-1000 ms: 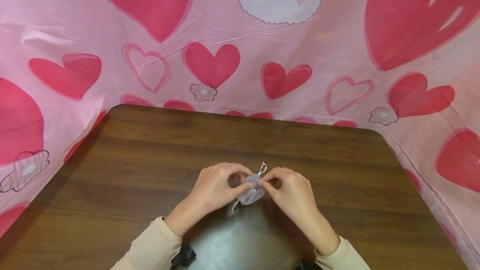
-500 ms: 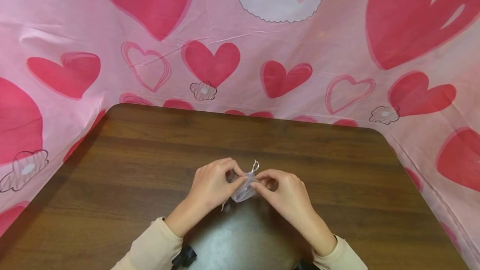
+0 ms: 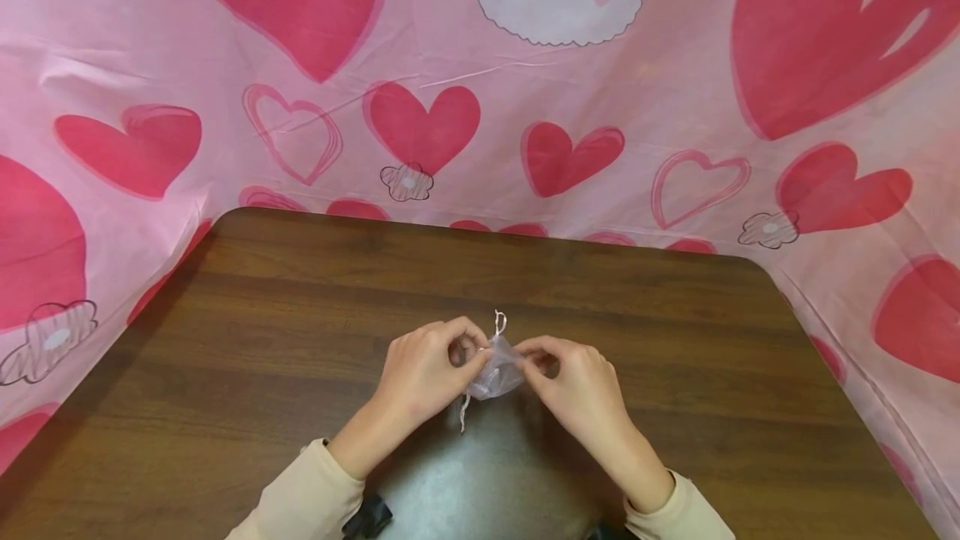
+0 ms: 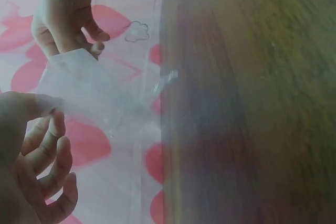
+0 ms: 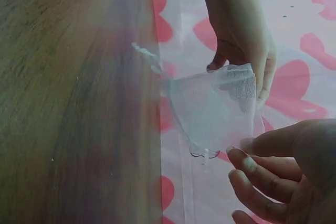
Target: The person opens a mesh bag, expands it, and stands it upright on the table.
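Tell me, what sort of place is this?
Probably a small home craft corner, not a workshop: a dark wooden table is backed by a pink cloth with hearts, and the left hand and right hand pinch a sheer little drawstring pouch.

Pouch [image 3: 497,373] between both hands [image 3: 423,373] above table [image 3: 262,315], backdrop [image 3: 637,90] behind.

No readable text, labels or numbers anywhere.

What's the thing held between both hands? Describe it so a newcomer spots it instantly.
Start at the brown wooden table ringed by pink heart cloth. Near its front middle, the left hand and right hand pinch a small pouch. It is sheer, whitish mesh with thin drawstrings, the only loose item there.
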The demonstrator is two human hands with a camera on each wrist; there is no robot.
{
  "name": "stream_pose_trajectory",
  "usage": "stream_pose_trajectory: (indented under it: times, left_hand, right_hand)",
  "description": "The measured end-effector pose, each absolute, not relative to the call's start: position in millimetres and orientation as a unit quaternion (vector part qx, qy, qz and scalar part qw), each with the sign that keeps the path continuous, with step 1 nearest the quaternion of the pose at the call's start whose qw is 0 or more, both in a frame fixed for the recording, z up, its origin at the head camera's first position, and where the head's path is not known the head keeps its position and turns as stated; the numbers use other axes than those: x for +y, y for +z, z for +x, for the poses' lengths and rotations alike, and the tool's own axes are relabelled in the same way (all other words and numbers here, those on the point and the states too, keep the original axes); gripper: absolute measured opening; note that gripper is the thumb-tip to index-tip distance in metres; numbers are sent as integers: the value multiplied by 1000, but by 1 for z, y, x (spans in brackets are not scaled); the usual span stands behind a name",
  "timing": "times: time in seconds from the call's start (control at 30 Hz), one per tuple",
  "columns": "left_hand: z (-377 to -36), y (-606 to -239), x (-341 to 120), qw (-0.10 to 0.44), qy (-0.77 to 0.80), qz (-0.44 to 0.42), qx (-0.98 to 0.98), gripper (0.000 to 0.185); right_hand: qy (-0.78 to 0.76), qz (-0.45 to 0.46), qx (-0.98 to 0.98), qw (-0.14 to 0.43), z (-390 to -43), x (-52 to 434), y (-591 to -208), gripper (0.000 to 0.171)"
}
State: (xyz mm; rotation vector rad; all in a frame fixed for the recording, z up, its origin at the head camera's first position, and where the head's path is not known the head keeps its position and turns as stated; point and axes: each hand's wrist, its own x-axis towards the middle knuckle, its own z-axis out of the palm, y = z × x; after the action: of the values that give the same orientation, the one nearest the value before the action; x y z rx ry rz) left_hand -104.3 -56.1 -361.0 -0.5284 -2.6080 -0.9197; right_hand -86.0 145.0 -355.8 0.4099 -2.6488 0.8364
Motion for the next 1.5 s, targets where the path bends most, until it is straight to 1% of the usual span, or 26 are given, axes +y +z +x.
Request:
stream_pose_trajectory:
  times: [0.17, 0.33, 0.43, 0.67, 0.77, 0.9, 1.0, 1.3, 1.5]
  left_hand:
    - [-104, -363, -56, 151, -313, -189, -918, 12]
    - [-104, -364, -57, 149, -296, -186, -925, 11]
    - [-104, -364, -58, 165, -284, -185, -926, 10]
    - [-105, -365, -57, 223, -271, -179, -919, 10]
    - [-104, -364, -56, 243, -270, -178, -915, 11]
    - [-103, -363, -53, 275, -268, -186, -905, 8]
    - [-104, -364, -53, 289, -268, -194, -898, 5]
    - [-107, -364, -57, 280, -268, -176, -905, 7]
    - [-106, -365, -58, 261, -262, -171, -913, 9]
  right_hand:
    - [292, 156, -921, 205, -88, 148, -356, 16]
    - [298, 158, -917, 213, -87, 148, -356, 16]
    - [303, 160, -915, 213, -86, 148, -356, 17]
    - [295, 163, -916, 216, -83, 147, -357, 16]
    - [296, 158, -920, 204, -82, 145, -357, 16]
    - [299, 140, -928, 174, -80, 141, -357, 23]
    - [295, 134, -932, 162, -80, 140, -356, 21]
    - [284, 144, -934, 162, -80, 144, -352, 24]
    - [284, 157, -926, 192, -81, 148, -351, 23]
